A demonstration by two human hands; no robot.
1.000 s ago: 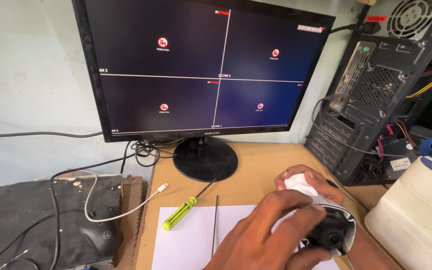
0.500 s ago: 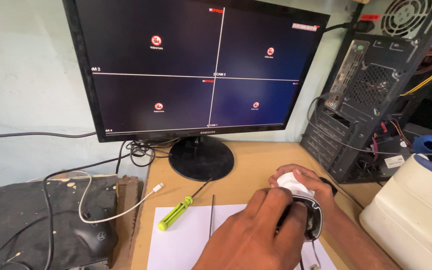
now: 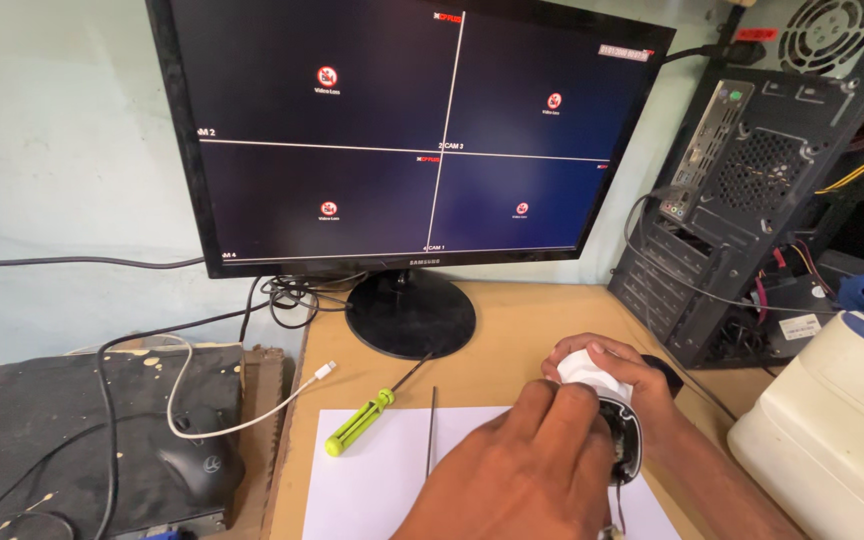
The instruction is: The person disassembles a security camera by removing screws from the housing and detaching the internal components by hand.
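Both my hands are on a small white security camera (image 3: 584,368) with a black front ring (image 3: 628,446), held just above a white sheet of paper (image 3: 372,480) on the wooden desk (image 3: 512,330). My left hand (image 3: 522,470) lies over the near side of the camera, back of the hand up, fingers closed on it. My right hand (image 3: 620,372) cups the white housing from behind, its forearm running off to the lower right. Most of the camera body is hidden by my hands.
A green-handled screwdriver (image 3: 360,420) and a thin metal rod (image 3: 431,430) lie on the paper's left part. A black monitor (image 3: 422,130) showing a four-way split stands behind. An open computer case (image 3: 752,200) is at right, a white container (image 3: 832,440) at lower right, a mouse (image 3: 197,462) and white cable (image 3: 252,410) at left.
The view has shifted slightly. My hands and the camera stay in about the same spot, and my left hand now covers more of the black front.
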